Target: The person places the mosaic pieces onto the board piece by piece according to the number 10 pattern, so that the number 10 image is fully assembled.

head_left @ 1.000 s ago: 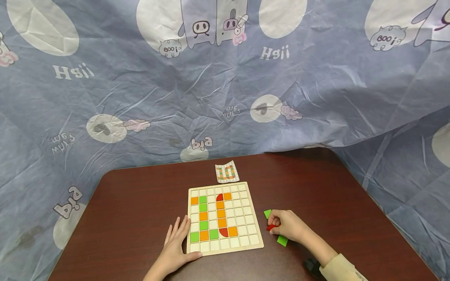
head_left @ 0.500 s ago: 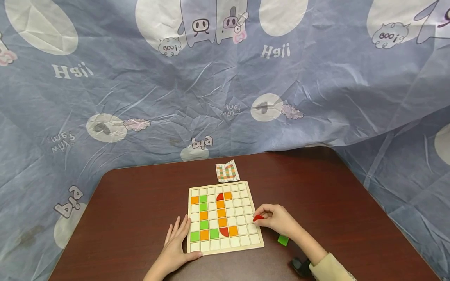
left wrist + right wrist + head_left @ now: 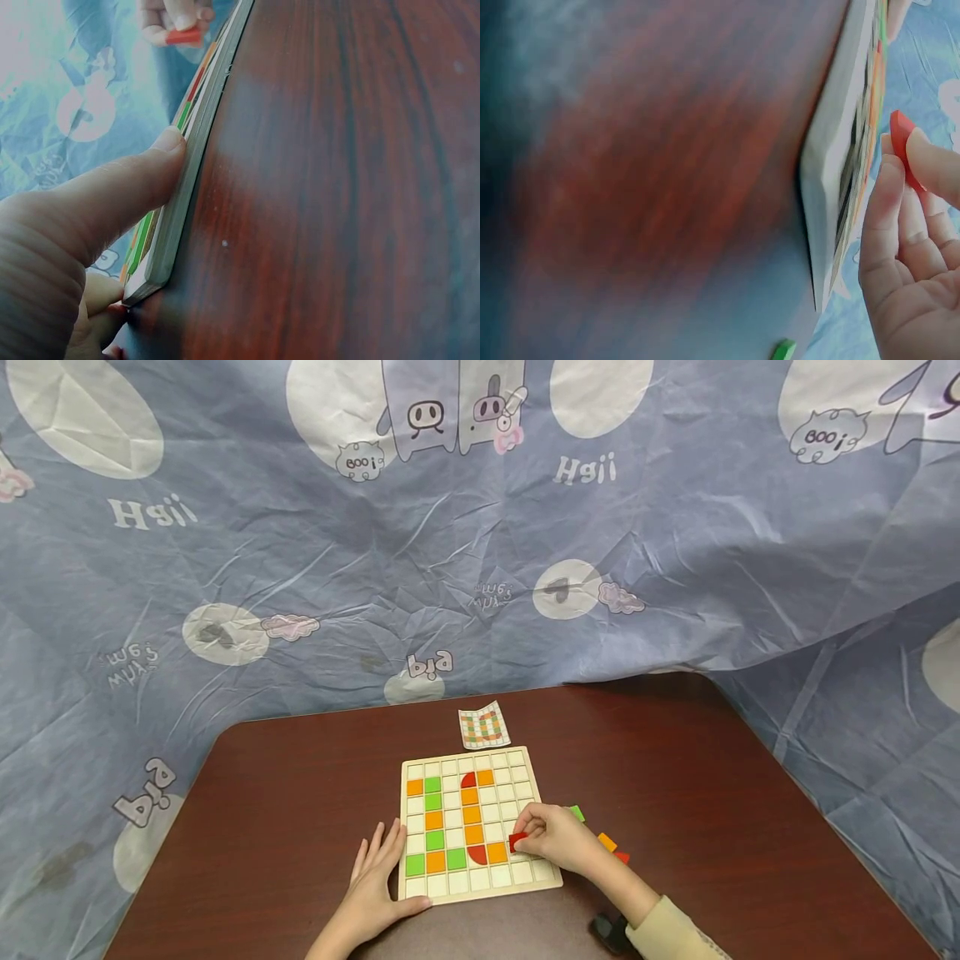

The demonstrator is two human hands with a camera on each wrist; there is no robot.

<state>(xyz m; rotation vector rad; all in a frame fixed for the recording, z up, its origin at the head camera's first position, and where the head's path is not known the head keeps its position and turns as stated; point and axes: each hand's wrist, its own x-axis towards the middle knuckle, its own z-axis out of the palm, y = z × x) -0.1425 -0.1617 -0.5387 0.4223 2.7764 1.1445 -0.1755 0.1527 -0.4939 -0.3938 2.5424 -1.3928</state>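
A wooden grid board (image 3: 491, 814) lies on the table, with orange, green and red tiles set in some cells. At its lower left corner rests my left hand (image 3: 371, 877), fingers straight along the left side and thumb on the front edge. My right hand (image 3: 558, 839) pinches a small red tile (image 3: 517, 842) between thumb and fingers, just over the board's right part, beside an orange tile (image 3: 497, 853) in the grid. The right wrist view shows this red tile (image 3: 902, 139) on edge, one side curved. Whether it touches the board cannot be told.
Loose tiles lie right of the board: a green tile (image 3: 576, 812), an orange tile (image 3: 607, 842) and a red tile (image 3: 622, 857). A patterned paper card (image 3: 484, 727) lies behind the board. A printed grey-blue cloth (image 3: 450, 543) hangs behind the table (image 3: 300, 777).
My right hand has carried the red tile leftward from the loose tiles to over the board. Orange and red loose tiles have come into view behind it. My left hand has stayed put.
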